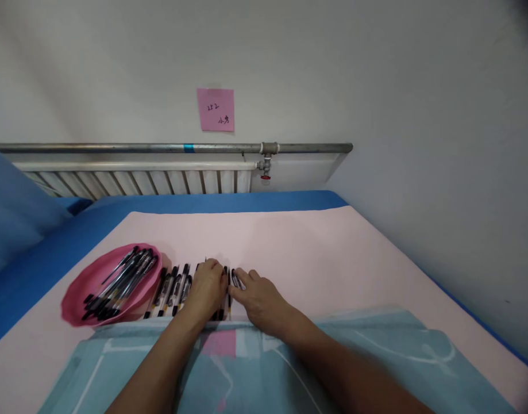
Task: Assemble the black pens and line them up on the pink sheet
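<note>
A row of black-capped pens (172, 292) lies side by side on the pink surface. My left hand (208, 286) is over the right part of this row, its fingers curled down and closed on a pen; the hand hides several others. Just to its right, a dark pen (226, 293) stands out beside my left fingertips. My right hand (260, 296) is closed around the upper end of another pen (236, 279), with its thumb and fingers on either side. Left of the row, a pink scalloped basin (72, 296) holds a heap of similar pens (123, 282).
The pink sheet (298, 247) has a blue border (229, 202). A light blue patterned cloth (354, 356) covers the near edge under my forearms. Behind are a white radiator (195, 181), a metal pipe (138, 148) and a valve (266, 167). A pink note (216, 109) sticks to the wall.
</note>
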### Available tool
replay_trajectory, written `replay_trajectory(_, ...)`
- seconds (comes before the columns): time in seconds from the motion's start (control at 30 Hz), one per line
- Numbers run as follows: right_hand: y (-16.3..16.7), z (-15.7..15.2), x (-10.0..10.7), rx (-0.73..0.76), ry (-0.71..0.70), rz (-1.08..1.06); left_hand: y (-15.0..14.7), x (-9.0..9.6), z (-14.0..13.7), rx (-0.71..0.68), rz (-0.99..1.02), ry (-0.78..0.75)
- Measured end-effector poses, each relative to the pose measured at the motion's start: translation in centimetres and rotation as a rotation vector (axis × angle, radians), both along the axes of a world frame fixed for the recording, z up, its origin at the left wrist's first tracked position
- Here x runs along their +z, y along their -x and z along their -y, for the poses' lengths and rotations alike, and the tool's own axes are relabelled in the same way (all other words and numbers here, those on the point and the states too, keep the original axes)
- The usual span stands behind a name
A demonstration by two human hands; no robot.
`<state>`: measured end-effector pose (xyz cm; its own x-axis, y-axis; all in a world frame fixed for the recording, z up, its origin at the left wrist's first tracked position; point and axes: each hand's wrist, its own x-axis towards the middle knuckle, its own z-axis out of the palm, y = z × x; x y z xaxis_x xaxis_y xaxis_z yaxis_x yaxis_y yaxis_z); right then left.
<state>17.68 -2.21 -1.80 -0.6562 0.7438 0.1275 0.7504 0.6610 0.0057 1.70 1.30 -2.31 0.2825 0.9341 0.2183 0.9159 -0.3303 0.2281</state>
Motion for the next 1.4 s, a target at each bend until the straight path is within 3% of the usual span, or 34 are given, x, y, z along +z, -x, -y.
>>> replay_trajectory(0.53,0.4,-0.1,-0.2,-0.106,0.062,-0.169,-0.5,0.7,0.4,0.037,-0.041,0.025)
replay_trajectory(1.1,0.7,-0.1,-0.8,-0.277,0.091,-0.215,-1.3,0.5,-0.1,0.084,-0.075,0.073)
replay_trajectory(1.23,0.7,-0.1,-0.8,-0.306,0.105,-0.221,-1.3,0.8,-0.4,0.085,0.052,0.091)
replay_trajectory(1.4,0.4,-0.1,-0.3,-0.323,0.148,-0.203,-0.1,2.2,-0.5,0.149,0.502,0.025)
